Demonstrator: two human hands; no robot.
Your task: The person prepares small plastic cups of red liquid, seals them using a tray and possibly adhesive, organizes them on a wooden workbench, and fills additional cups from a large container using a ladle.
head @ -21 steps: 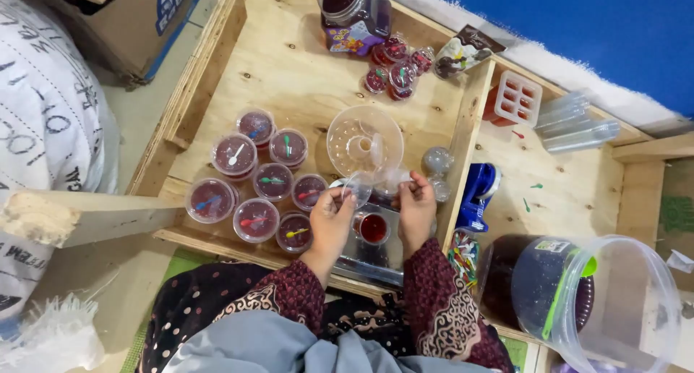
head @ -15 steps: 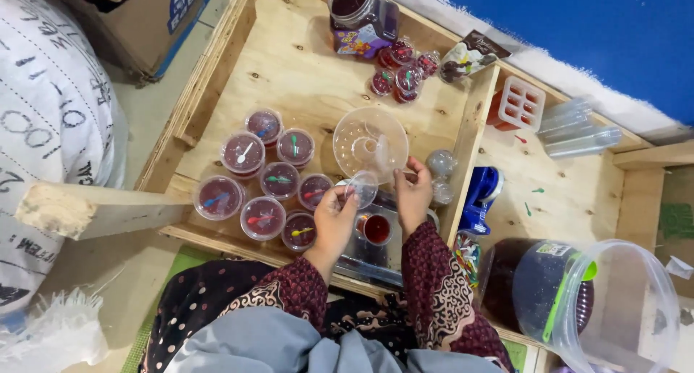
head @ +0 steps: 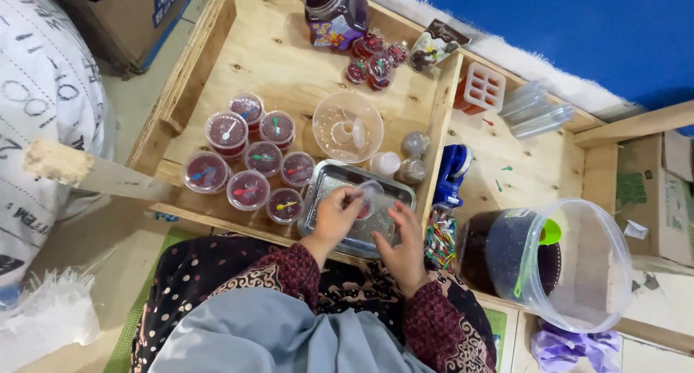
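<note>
Hands meet over a shallow metal tray (head: 327, 181), dull silver with rounded corners, set at the near edge of a pale plywood bench (head: 278, 62). Her left hand (head: 336, 215) pinches a thin clear lid (head: 370, 194) between thumb and fingertips, closed lightly on its rim, and holds it tilted above a small cup (head: 366, 209) of dark red jelly that sits in the tray. The right hand (head: 405, 239) is loosely curled beside it, fingers half bent just by the cup; whether it grips anything I cannot tell.

Left of the tray stands a cluster of seven round cups (head: 249, 160), all lidded, each filled with the same glossy dark red and topped with a small coloured plastic spoon. Behind the tray sits a clear bowl (head: 347, 127), ribbed and round, with a few loose lids lying inside. Further back are a squat jar (head: 334, 8) with a purple label and four more small filled cups (head: 376, 58).

To the right, a big translucent bucket (head: 571, 272) holds dark liquid, a green ladle (head: 543, 239) hooked on its rim. Coloured spoons (head: 441, 239) lie bunched between tray and bucket. Her sleeves are maroon with a pale batik pattern.
</note>
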